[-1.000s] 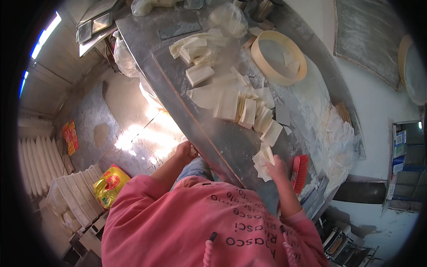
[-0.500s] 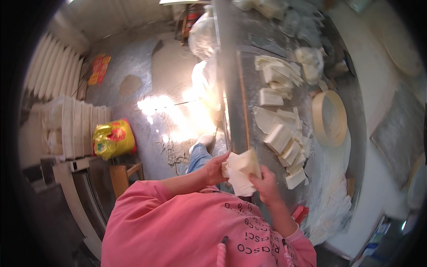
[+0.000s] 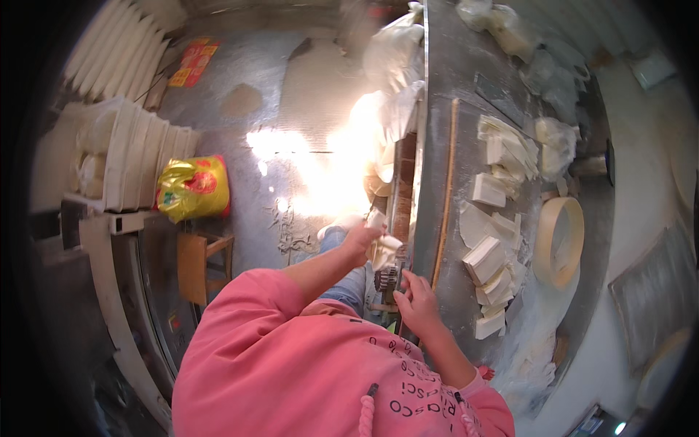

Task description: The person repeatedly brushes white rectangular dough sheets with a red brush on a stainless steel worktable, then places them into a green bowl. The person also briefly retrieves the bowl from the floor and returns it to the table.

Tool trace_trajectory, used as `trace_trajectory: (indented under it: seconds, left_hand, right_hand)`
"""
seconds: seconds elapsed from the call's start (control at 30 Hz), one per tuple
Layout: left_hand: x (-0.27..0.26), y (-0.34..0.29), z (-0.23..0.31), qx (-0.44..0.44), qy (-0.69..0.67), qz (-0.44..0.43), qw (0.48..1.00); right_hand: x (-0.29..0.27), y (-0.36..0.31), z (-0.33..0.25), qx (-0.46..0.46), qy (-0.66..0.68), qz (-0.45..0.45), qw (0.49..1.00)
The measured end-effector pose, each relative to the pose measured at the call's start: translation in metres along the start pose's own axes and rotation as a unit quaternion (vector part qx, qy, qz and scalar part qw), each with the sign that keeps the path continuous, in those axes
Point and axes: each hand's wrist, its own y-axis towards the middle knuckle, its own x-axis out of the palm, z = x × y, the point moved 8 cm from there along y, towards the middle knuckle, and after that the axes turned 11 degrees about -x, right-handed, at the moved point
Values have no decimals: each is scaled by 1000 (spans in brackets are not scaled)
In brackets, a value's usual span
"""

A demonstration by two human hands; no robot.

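My left hand [image 3: 360, 243] is closed on a few limp, pale dough sheets [image 3: 386, 252], which hang folded over beside the table's near edge. To the right, my right hand [image 3: 418, 303] is empty, its fingers apart, close to that edge. A toothed metal part [image 3: 385, 280] shows just below the held sheets. On the dark table [image 3: 445, 80] lie several stacks of similar sheets: one loose, fanned pile [image 3: 510, 146], a neat block [image 3: 488, 190], and a thicker stack [image 3: 484, 260] with overlapping pieces below it.
A round wooden-rimmed sieve [image 3: 559, 243] stands right of the stacks, beside clear plastic film [image 3: 539, 342]. Plastic bags [image 3: 550, 76] lie at the table's far end. On the left are a yellow-and-red bag [image 3: 194, 186], stacked white crates [image 3: 127, 156] and a wooden stool [image 3: 195, 266].
My right hand has let go of the sheets and moved apart from them. My left hand keeps them, now bunched and drooping. The view has shifted, so the table appears further right.
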Motion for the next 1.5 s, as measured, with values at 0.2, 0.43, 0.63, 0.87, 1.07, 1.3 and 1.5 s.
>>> trace_trajectory:
  seconds: [0.2, 0.43, 0.63, 0.87, 1.07, 1.3, 1.5]
  left_hand:
    - [26, 51, 29, -63, 101, -38, 992]
    - [1, -16, 54, -77, 227, 178, 954]
    - [129, -69, -29, -202, 355, -90, 908]
    - [216, -62, -197, -426, 598, -180, 654]
    - [192, -115, -285, -505, 646, -207, 533]
    - [99, -202, -390, -586, 694, -184, 376]
    - [4, -326, -531, -685, 647, -158, 295]
  right_hand:
    - [-44, -72, 31, 68, 21, 91, 993]
    - [-21, -200, 57, 220, 69, 253, 940]
    - [30, -244, 40, 298, 208, 271, 891]
    - [72, -320, -25, 454, 188, 522, 698]
    - [227, -335, -77, 623, 255, 566, 477]
    - [521, -292, -124, 720, 382, 444, 373]
    - [723, -250, -204, 644, 491, 583, 61]
